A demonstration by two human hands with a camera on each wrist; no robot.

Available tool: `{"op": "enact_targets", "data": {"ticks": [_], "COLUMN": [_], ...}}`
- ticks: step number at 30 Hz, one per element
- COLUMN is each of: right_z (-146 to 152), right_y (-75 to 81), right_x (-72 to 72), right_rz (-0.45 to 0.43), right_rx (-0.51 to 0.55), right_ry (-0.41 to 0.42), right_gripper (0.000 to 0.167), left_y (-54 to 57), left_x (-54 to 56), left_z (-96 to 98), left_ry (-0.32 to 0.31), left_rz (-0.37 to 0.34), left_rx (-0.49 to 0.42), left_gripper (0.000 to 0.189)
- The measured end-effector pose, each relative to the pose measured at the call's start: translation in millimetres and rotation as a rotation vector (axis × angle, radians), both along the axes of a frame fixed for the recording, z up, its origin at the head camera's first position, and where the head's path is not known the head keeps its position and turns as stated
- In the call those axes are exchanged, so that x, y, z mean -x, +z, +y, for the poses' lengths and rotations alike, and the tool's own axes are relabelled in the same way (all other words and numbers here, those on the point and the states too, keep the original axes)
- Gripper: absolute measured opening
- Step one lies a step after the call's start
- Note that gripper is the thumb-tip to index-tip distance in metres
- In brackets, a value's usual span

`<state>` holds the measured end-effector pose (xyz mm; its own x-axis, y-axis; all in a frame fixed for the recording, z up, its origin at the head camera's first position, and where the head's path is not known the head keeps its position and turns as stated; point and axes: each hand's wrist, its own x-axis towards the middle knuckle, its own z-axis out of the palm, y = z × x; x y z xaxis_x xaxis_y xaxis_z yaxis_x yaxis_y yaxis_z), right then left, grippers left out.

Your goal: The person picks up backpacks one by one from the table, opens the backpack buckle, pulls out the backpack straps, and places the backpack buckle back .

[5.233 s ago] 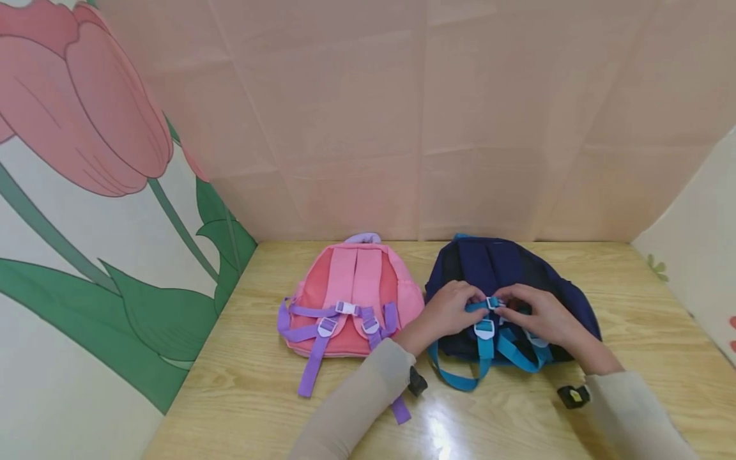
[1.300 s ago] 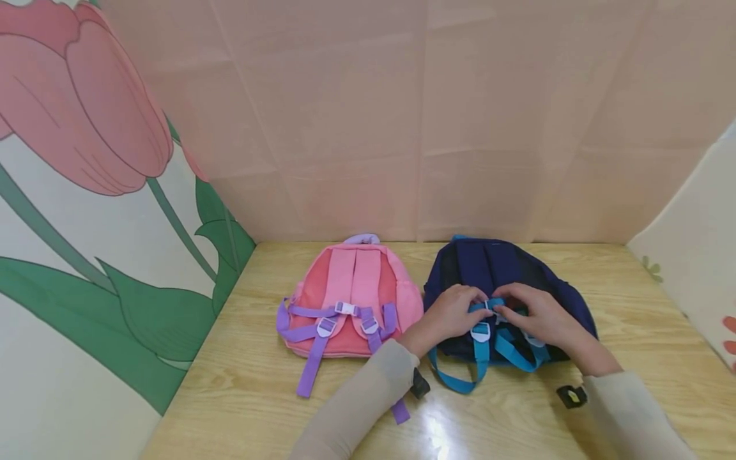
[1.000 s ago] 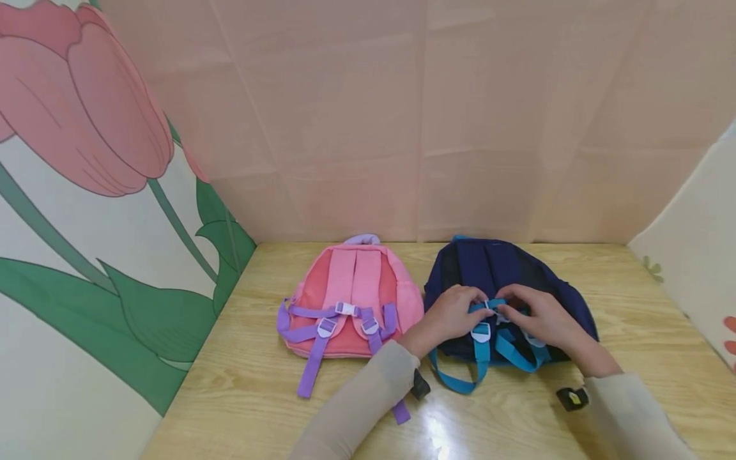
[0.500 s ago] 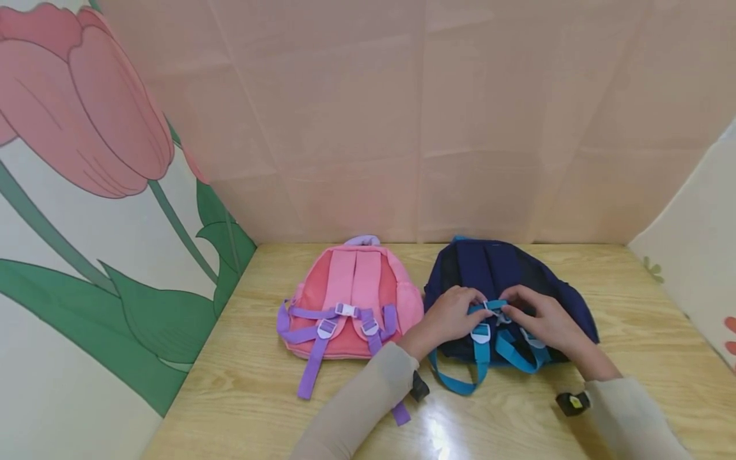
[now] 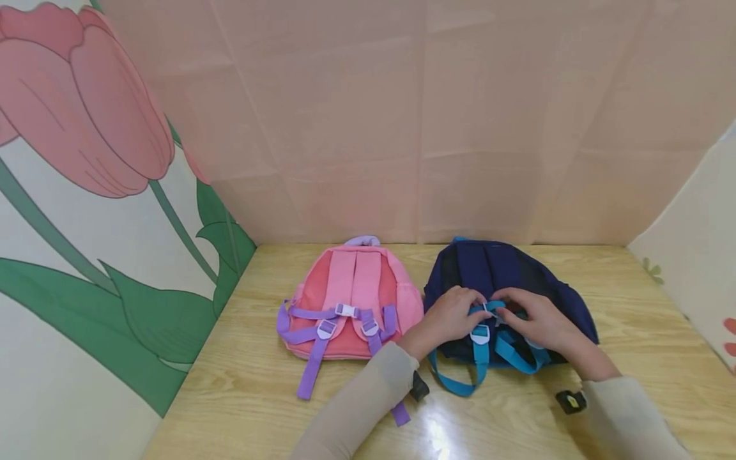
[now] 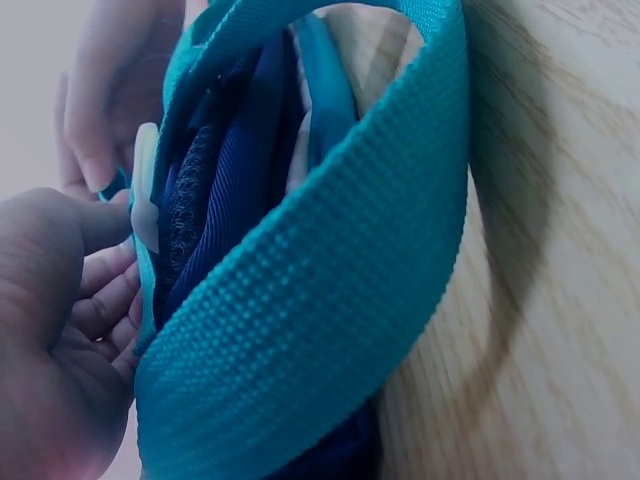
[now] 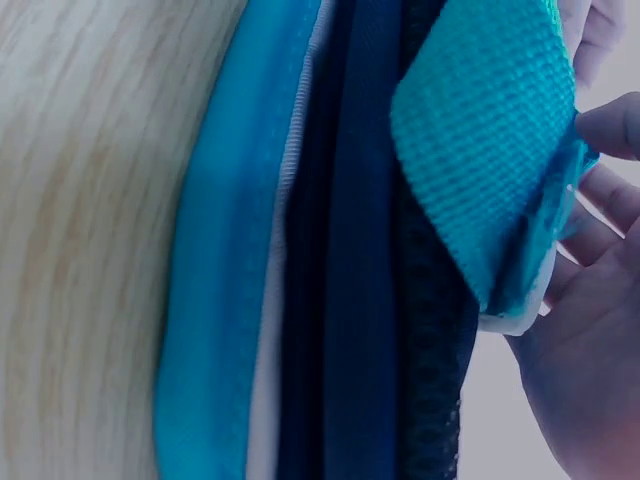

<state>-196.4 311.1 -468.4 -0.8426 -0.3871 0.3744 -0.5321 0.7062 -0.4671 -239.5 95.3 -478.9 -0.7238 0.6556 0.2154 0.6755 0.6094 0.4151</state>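
Note:
A navy backpack (image 5: pixel 477 268) lies back panel up on the table. Over its middle, my left hand (image 5: pixel 451 316) pinches the blue chest strap (image 5: pixel 496 305) beside a narrow pale buckle piece (image 5: pixel 485 307). My right hand (image 5: pixel 540 322) pinches the same strap just to the right, thumb and fingertips close to the left ones. A pale clip part shows below the strap between the hands, partly covered by fingers. The left wrist view has a broad blue shoulder strap (image 6: pixel 310 250) across the front; in the right wrist view a strap adjuster (image 7: pixel 515 320) sits near the palm.
A pink backpack (image 5: pixel 356 275) with purple straps (image 5: pixel 313 364) and a fastened white buckle (image 5: pixel 346 310) lies directly left, beside my left forearm. The wooden table (image 5: pixel 230 409) meets a pinkish backdrop (image 5: pixel 345 128) behind both bags. A blue strap loop (image 5: pixel 460 387) hangs over the front.
Since the earliest frame, the strap between the hands has shifted and a pale clip part shows beneath it. In the last half second, my right fingers have moved slightly left along the strap.

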Motion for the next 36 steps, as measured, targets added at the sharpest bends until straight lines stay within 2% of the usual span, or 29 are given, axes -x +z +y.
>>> {"op": "enact_targets", "data": {"ticks": [9, 16, 21, 29, 36], "right_z": [-1.8, 6.1, 10.0, 14.4, 13.3], "right_y": [0.0, -2.4, -4.1, -4.9, -2.2], "right_x": [0.8, 0.1, -0.7, -3.2, -2.3], "right_rz": [0.037, 0.062, 0.050, -0.005, 0.027], "right_rx": [0.001, 0.025, 0.041, 0.067, 0.037], "right_ry": [-0.006, -0.015, -0.018, -0.079, -0.029], "right_gripper": [0.015, 0.019, 0.017, 0.015, 0.022], "left_y": [0.2, -1.2, 0.8, 2.9, 3.5], "left_x": [-1.2, -1.3, -2.2, -2.9, -1.8], "left_z": [-0.2, -2.0, -2.0, -2.8, -2.7], "left_ry": [0.000, 0.014, 0.014, 0.018, 0.015], "left_rz": [-0.005, -0.017, -0.025, -0.043, -0.013], "left_rx": [-0.007, -0.026, -0.029, -0.041, -0.031], "left_gripper": [0.029, 0.029, 0.030, 0.029, 0.029]}}
